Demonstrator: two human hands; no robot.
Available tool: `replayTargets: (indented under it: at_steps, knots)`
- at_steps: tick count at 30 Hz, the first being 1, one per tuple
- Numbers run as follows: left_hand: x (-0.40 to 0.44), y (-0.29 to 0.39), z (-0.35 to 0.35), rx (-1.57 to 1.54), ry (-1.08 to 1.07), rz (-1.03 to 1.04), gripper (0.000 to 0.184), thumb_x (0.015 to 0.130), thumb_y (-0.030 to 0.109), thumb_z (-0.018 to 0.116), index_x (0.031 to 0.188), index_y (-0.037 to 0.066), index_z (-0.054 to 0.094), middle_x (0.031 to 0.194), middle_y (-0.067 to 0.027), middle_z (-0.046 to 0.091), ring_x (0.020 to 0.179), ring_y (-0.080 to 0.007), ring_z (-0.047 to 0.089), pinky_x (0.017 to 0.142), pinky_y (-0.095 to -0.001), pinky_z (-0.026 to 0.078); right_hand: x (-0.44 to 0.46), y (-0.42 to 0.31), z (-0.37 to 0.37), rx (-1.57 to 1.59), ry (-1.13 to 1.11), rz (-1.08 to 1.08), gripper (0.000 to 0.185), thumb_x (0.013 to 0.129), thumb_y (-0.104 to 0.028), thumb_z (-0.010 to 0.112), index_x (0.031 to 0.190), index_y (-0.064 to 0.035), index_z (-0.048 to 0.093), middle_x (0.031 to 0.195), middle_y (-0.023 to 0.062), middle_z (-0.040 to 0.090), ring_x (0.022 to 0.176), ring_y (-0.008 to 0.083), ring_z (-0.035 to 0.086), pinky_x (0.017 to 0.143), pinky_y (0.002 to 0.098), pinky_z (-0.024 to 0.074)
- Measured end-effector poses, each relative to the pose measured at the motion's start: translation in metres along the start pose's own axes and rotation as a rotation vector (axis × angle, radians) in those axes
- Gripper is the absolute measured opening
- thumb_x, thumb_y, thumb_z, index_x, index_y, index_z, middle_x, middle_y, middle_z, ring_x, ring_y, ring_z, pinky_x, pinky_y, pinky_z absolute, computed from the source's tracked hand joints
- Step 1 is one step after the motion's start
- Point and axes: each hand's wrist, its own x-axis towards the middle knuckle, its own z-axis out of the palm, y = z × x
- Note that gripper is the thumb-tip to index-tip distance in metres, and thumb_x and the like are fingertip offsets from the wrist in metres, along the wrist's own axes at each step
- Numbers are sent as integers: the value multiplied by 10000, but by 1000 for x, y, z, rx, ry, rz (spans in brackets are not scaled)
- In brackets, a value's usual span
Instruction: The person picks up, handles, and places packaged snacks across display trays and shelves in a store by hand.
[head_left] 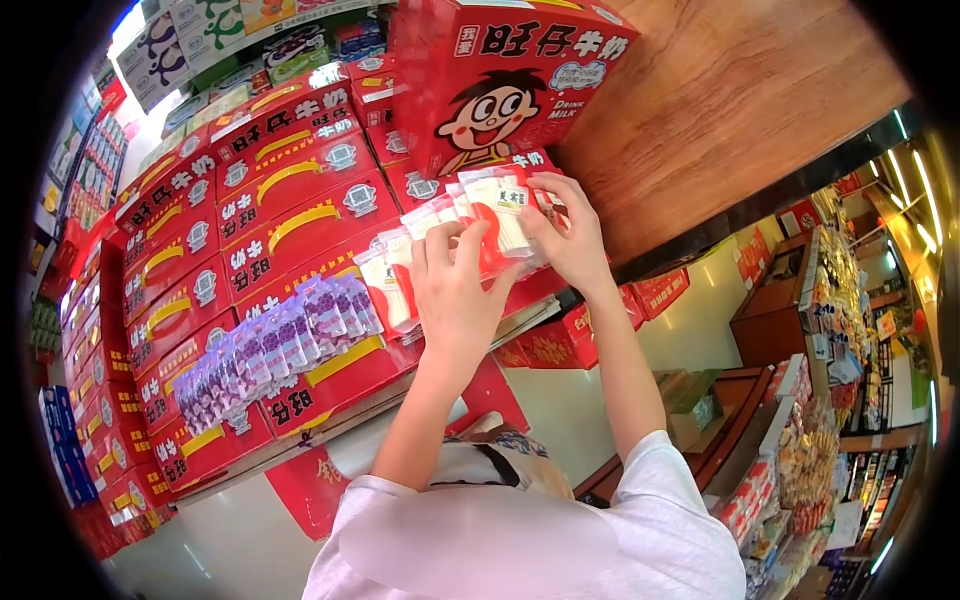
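Observation:
Several red-and-white clear-fronted packets point(497, 205) with pale contents overlap in a row on the red milk cartons. My left hand point(455, 295) bends over the row, its fingers curled against the packets and its thumb toward the front packet's lower edge. At the right end, my right hand point(568, 235) grips the edge of a packet between thumb and fingers. One more red-and-white packet point(393, 285) lies left of my left hand. Further left is a slanting row of small purple packets point(280, 340), touched by neither hand.
Stacked red milk cartons point(325, 225) with yellow handles form the surface under the packets. A large upright red carton point(505, 90) stands just behind my hands. To the right rises a wooden panel point(720, 90) with a dark edge. Stocked shelves point(800, 450) line the right side.

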Motion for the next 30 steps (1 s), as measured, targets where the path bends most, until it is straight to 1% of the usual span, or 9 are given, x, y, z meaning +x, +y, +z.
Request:
replayTargets:
  at_steps: [6, 12, 15, 18, 21, 22, 25, 27, 30]
  knots:
    - [-10, 18, -14, 28, -14, 47, 518, 675, 180, 803, 1125, 61, 576, 1146, -135, 503, 1068, -319, 475, 922, -431, 378, -30, -15, -29, -74, 168, -92, 285, 805, -104, 646, 1069, -12, 593, 1127, 151, 568, 1075, 279, 553, 922, 349, 433]
    - [-64, 64, -2, -214, 75, 192, 377, 642, 12, 810, 969, 36, 624, 1003, -127, 544, 893, -281, 556, 776, -363, 473, -149, -17, -67, -183, 404, -15, 247, 757, -23, 648, 996, -9, 588, 1058, 138, 571, 1015, 295, 556, 896, 361, 444]
    - [-105, 103, 26, -415, -161, 328, 273, 680, -49, 739, 906, 10, 597, 838, -118, 554, 780, -271, 564, 695, -357, 471, -228, -6, -91, -199, 469, 147, 219, 791, -19, 630, 1008, -32, 603, 1030, 122, 602, 998, 277, 574, 874, 361, 457]
    - [-157, 133, 81, -544, -597, 367, 182, 729, 13, 722, 876, 1, 615, 791, -123, 596, 660, -238, 555, 615, -324, 455, -300, 7, -121, -31, 502, 416, 190, 844, -72, 622, 1026, -21, 603, 982, 98, 622, 885, 178, 601, 813, 319, 480]
    - [-206, 163, 122, -595, -919, 335, 131, 786, 69, 704, 844, -25, 634, 722, -139, 619, 597, -205, 596, 558, -297, 471, -356, 30, -141, 541, 689, 658, 178, 930, -112, 563, 1071, -13, 608, 1036, 47, 625, 954, 128, 582, 850, 282, 473]
    - [-224, 166, 142, -580, -986, 355, 120, 816, 74, 677, 854, -30, 634, 723, -145, 621, 624, -181, 613, 573, -283, 480, -370, 42, -149, 469, 714, 531, 186, 959, -145, 530, 1082, -18, 589, 958, 9, 610, 892, 72, 550, 775, 240, 469]
    - [-267, 192, 188, -671, -1118, 453, 104, 832, 58, 650, 876, -35, 637, 740, -124, 635, 644, -160, 618, 590, -271, 487, -412, 59, -182, 492, 825, 538, 224, 982, -186, 483, 1077, -16, 593, 979, 17, 611, 932, 90, 559, 813, 245, 471]
    - [-286, 216, 207, -732, -1218, 268, 117, 804, 66, 677, 857, -24, 626, 771, -119, 646, 687, -187, 644, 614, -293, 514, -444, 73, -204, 748, 903, 460, 273, 998, -229, 443, 1079, -17, 596, 1004, 29, 612, 968, 109, 565, 846, 262, 469]
    - [-318, 246, 235, -735, -1331, 152, 132, 799, 60, 695, 846, -21, 601, 769, -85, 645, 711, -128, 630, 633, -269, 518, -485, 58, -246, 613, 923, 531, 303, 1003, -252, 430, 1087, -15, 598, 1040, 49, 612, 995, 136, 572, 879, 286, 467]
